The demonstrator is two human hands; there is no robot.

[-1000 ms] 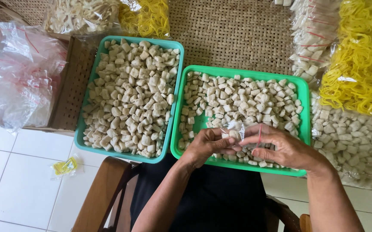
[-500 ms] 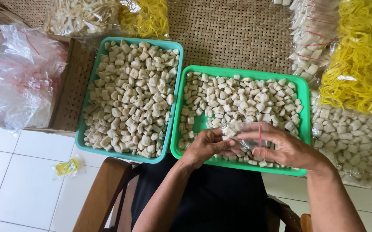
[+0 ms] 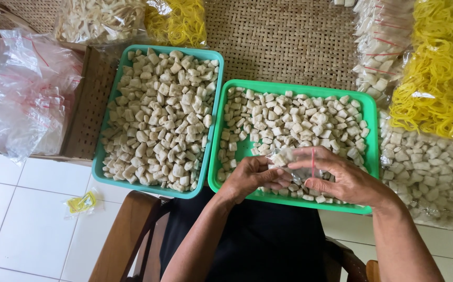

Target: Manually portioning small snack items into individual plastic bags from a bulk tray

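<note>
small clear bag (image 3: 295, 166) | between both grips | left hand (image 3: 251, 176), right hand (image 3: 344, 177) pinch it | over green tray (image 3: 371, 137)

A small clear plastic bag (image 3: 294, 164) with a red strip sat between the left hand (image 3: 252, 177) and right hand (image 3: 341, 180), both pinching it, holding a few pale cubes. At far left lay a heap of empty clear bags (image 3: 20, 89) with red strips. Far off stood a clear bag of pale chips (image 3: 98, 18) and one of yellow bands (image 3: 179, 21). At right were stacked small filled packets (image 3: 378, 47), a large bag of yellow bands (image 3: 440, 78) and a bag of pale cubes (image 3: 427, 175).
</note>
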